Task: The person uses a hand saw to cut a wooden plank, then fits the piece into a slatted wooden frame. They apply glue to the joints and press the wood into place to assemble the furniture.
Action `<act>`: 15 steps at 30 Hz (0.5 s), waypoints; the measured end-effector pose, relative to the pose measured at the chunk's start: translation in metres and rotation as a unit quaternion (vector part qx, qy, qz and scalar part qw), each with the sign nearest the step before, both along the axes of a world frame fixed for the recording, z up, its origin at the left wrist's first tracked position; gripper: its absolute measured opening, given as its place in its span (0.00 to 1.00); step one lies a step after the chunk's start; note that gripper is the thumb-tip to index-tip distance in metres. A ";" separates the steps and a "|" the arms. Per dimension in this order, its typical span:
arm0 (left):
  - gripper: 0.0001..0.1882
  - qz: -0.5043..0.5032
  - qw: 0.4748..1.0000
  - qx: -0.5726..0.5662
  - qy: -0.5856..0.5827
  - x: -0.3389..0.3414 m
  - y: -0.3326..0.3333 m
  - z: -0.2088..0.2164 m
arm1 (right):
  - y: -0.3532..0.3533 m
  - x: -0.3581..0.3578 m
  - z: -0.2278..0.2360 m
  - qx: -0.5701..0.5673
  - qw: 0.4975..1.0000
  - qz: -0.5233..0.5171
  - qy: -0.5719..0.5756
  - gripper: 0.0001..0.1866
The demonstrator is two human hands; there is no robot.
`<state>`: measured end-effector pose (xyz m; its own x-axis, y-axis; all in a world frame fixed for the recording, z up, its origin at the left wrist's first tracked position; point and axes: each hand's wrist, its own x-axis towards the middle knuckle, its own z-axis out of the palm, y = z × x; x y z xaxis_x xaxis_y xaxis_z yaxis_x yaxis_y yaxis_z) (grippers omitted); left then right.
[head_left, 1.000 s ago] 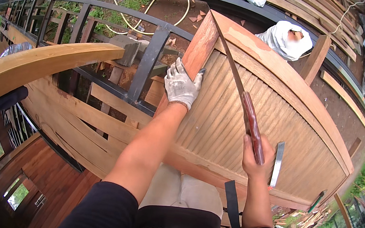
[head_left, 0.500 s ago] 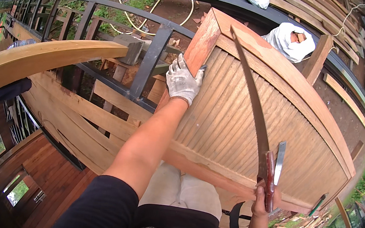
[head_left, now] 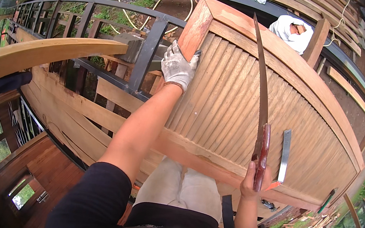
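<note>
A louvred wooden door (head_left: 228, 92) with a plain reddish frame lies in front of me. My left hand (head_left: 179, 68), in a greyish-white work glove, is closed around the frame at the door's left end. My bare right hand (head_left: 255, 181) holds a handsaw (head_left: 262, 74) by its reddish-brown handle, at the near edge. The long toothed blade points away from me over the slats; whether it touches them I cannot tell. Just right of the handle lies a metal square (head_left: 285, 153) with an orange part. A green pencil (head_left: 327, 201) sits at the near right corner.
A dark metal frame (head_left: 146, 56) and a curved timber beam (head_left: 50, 54) stand at the left. Beyond the door are a white sack (head_left: 282, 30) with wood offcuts, an upright post (head_left: 317, 42) and stacked planks (head_left: 311, 13). A pale hose (head_left: 128, 21) lies on the ground.
My right hand and the saw have moved up and slightly left in the view, the blade now more upright. The left hand keeps its hold on the frame. The view has shifted a little.
</note>
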<state>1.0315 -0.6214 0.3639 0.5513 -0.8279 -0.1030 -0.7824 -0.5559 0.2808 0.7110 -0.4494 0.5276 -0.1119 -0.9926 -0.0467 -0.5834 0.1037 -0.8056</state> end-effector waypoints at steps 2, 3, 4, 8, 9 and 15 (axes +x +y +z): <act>0.53 0.011 0.999 -0.003 0.033 0.005 0.004 -0.002 | 0.004 0.003 0.004 0.000 0.999 0.042 -0.008 0.04; 0.55 0.021 0.998 0.008 0.064 0.006 0.003 0.006 | 0.005 0.006 0.005 -0.010 0.999 0.024 -0.036 0.04; 0.58 -0.010 0.998 -0.015 0.052 0.012 0.006 -0.003 | 0.006 0.012 0.005 -0.013 0.998 0.009 -0.068 0.04; 0.59 -0.141 0.939 0.010 0.315 0.076 0.045 0.015 | 0.027 0.010 -0.007 -0.004 0.985 0.031 -0.168 0.04; 0.56 -0.155 0.943 0.046 0.289 0.082 0.067 0.014 | 0.030 0.011 -0.005 0.002 0.985 0.047 -0.169 0.04; 0.48 -0.063 0.926 0.020 0.372 0.092 0.160 -0.035 | 0.054 0.014 0.003 0.005 0.991 0.048 -0.129 0.04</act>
